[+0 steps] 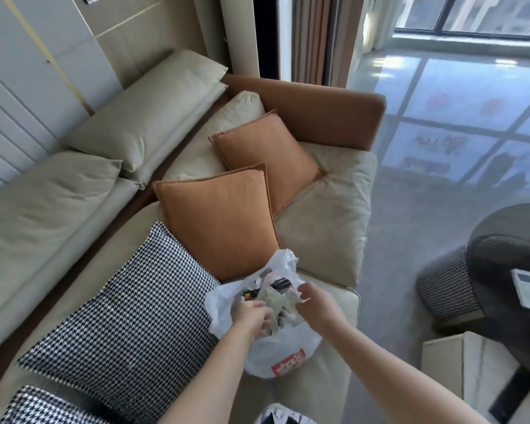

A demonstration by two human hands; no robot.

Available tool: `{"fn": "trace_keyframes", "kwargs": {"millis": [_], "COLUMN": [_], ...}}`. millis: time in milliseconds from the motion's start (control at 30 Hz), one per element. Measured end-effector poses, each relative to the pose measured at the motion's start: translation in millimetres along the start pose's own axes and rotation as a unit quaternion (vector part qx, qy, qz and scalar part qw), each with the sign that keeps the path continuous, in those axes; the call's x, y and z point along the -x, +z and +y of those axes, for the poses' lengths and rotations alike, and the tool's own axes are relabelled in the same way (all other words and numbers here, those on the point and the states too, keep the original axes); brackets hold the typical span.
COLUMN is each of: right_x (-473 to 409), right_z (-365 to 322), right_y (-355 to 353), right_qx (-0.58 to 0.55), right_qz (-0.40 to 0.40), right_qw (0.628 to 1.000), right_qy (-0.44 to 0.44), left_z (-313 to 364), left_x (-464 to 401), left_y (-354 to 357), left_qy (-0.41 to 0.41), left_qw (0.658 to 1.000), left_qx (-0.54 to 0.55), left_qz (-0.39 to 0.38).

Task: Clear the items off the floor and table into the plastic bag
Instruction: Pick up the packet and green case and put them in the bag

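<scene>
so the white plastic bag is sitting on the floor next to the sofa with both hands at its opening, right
Not quite. The head view shows the white plastic bag resting on the sofa seat cushion, in front of the orange pillows, not on the floor. The rest holds: the left hand and right hand are both at its opening.

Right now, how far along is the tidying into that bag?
Well along, it seems. The plastic bag sits on the sofa already stuffed with wrappers and scraps. In hand: the left hand reaches into its mouth while the right hand pinches the rim open. Left: a white remote lies on the dark table; whether it counts is unclear. Most of the floor is out of view.
</scene>
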State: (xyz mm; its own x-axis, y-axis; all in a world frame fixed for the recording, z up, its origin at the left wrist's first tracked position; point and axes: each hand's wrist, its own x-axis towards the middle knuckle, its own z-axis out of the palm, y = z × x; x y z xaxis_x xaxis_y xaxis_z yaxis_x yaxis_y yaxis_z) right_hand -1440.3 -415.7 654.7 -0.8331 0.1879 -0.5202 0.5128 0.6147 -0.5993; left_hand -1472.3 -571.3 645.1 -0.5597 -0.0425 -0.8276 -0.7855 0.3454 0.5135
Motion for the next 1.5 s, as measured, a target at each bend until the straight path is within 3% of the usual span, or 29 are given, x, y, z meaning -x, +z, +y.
{"fn": "trace_keyframes", "kwargs": {"millis": [300, 633, 1067, 1500], "right_x": [77, 201, 338, 354], "right_z": [109, 266, 440, 565], "right_y": [-66, -119, -115, -41], "right_qx": [0.03, 0.049, -0.066, -0.235], "right_qz": [0.078, 0.163, 0.216, 0.233], "right_qw": [0.996, 0.981, 0.934, 0.828], "right_qy": [0.036, 0.094, 0.278, 0.453], "left_z": [-10, -54, -154, -246], "left_x": [77, 161, 220, 153], "left_y": [113, 285, 447, 557], "left_qy": [0.124, 0.265, 0.31, 0.256], "left_qw": [0.961, 0.845, 0.695, 0.567], "left_qx": [-0.238, -0.441, -0.604, -0.73], "left_qz": [-0.066, -0.145, -0.238, -0.282]}}
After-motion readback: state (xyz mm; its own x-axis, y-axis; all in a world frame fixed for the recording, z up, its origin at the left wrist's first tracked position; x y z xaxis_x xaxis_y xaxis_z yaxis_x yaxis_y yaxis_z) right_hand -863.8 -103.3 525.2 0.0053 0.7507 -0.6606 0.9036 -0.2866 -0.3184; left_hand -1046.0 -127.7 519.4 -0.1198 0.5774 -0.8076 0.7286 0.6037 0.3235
